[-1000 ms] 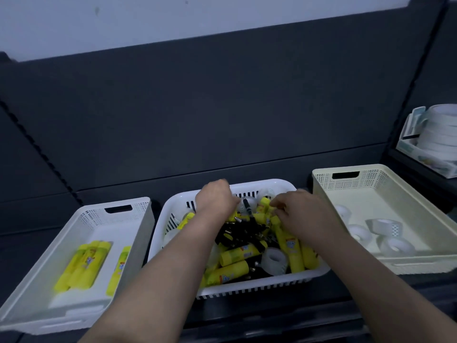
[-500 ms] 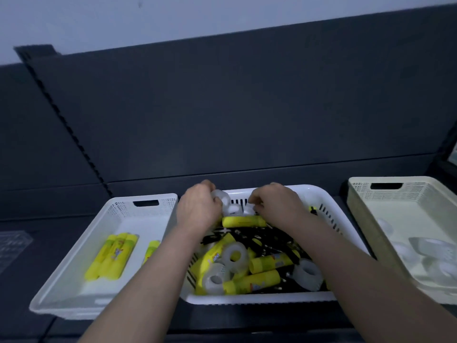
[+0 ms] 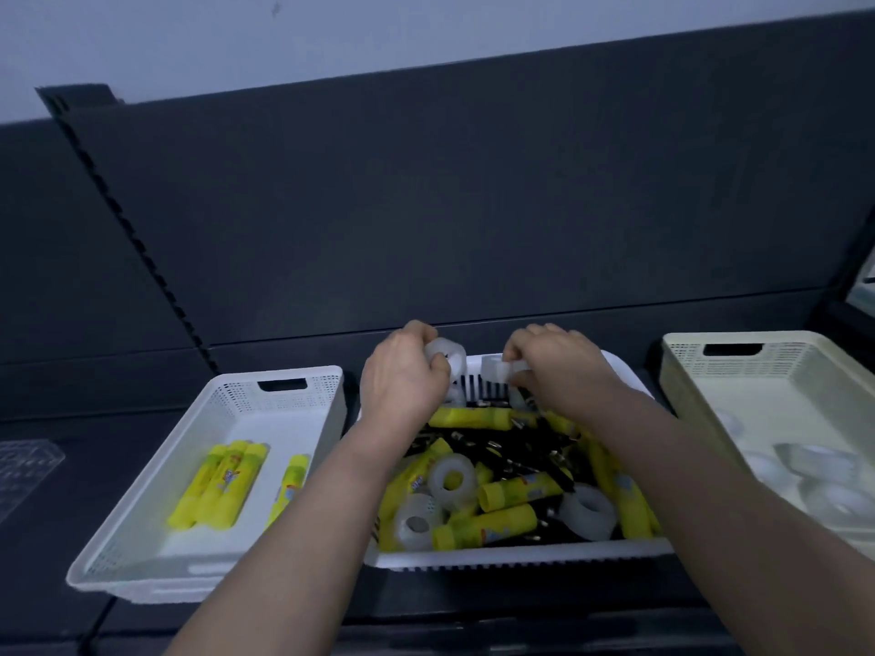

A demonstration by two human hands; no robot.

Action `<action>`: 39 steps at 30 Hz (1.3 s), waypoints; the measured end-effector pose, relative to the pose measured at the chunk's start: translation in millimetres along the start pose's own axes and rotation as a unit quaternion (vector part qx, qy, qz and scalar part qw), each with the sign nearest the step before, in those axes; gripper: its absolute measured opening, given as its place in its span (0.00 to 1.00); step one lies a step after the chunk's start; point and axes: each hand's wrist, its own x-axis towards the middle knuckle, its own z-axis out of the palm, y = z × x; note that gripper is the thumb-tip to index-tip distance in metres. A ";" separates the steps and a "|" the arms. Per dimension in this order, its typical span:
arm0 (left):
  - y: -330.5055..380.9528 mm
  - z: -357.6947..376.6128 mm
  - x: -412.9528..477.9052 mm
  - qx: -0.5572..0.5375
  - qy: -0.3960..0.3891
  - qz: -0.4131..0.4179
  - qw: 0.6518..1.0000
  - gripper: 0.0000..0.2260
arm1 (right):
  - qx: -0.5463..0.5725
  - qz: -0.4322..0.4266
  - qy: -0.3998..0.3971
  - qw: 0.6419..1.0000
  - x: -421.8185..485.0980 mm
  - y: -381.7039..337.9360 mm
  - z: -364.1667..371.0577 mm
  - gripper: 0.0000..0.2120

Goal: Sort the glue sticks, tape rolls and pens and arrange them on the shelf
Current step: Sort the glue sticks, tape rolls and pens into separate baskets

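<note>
A white middle basket (image 3: 521, 558) holds a mix of yellow glue sticks (image 3: 485, 527), clear tape rolls (image 3: 452, 475) and black pens (image 3: 516, 452). Over its far end my left hand (image 3: 402, 376) grips a clear tape roll (image 3: 445, 355). My right hand (image 3: 558, 366) pinches another clear tape roll (image 3: 495, 369) beside it. The white left basket (image 3: 156, 556) holds several glue sticks (image 3: 222, 482). In the cream right basket (image 3: 682, 362) lie several tape rolls (image 3: 814, 466).
All three baskets stand side by side on a dark shelf (image 3: 47, 513) with a dark back panel (image 3: 426, 205) behind. A clear plastic piece (image 3: 23, 471) lies at the far left of the shelf.
Both hands have lifted from the mixed pile to the far end of the middle basket, each now holding a tape roll. The view has swung left, cutting off the right basket.
</note>
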 end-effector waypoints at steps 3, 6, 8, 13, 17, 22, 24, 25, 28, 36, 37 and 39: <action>30.2 9.1 -4.8 -0.028 -0.011 0.025 0.999 0.12 | 0.021 0.039 0.034 0.998 -29.9 23.4 -11.4 0.09; 65.7 24.7 -10.7 -0.053 -0.034 0.053 0.997 0.12 | 0.023 0.099 0.075 0.992 -62.5 59.3 -21.4 0.08; 91.7 37.5 -15.4 -0.076 -0.049 0.067 0.994 0.12 | 0.021 0.156 0.098 0.983 -83.5 86.5 -31.2 0.08; 158.7 78.9 -33.1 -0.131 -0.102 0.122 0.978 0.10 | -0.040 0.268 0.049 0.961 -134.6 159.4 -45.1 0.08; 200.0 120.3 -47.6 -0.107 -0.178 0.167 0.964 0.09 | -0.041 0.274 -0.013 0.961 -157.5 193.6 -32.1 0.08; 225.1 158.9 -54.7 -0.023 -0.198 0.195 0.960 0.11 | -0.008 0.251 -0.008 0.968 -165.9 214.2 -25.5 0.12; 231.6 168.7 -52.9 0.014 -0.204 0.208 0.957 0.11 | -0.001 0.253 0.021 0.967 -171.5 221.0 -29.9 0.12; 233.9 172.2 -51.5 0.035 -0.207 0.210 0.955 0.11 | -0.005 0.252 0.033 0.967 -174.3 222.8 -32.2 0.12; 240.2 180.2 -48.3 0.057 -0.207 0.193 0.957 0.15 | -0.013 0.231 0.057 0.971 -179.4 224.3 -37.1 0.12; 204.7 131.8 -45.2 0.042 -0.125 0.169 0.977 0.13 | 0.015 0.149 0.087 0.985 -159.1 181.2 -37.4 0.11; 192.8 117.9 -43.4 0.042 -0.107 0.153 0.981 0.12 | 0.021 0.139 0.087 0.986 -154.9 171.9 -36.4 0.11; 166.2 92.6 -39.9 0.057 -0.085 0.107 0.989 0.11 | 0.030 0.123 0.093 0.988 -146.2 152.1 -34.0 0.10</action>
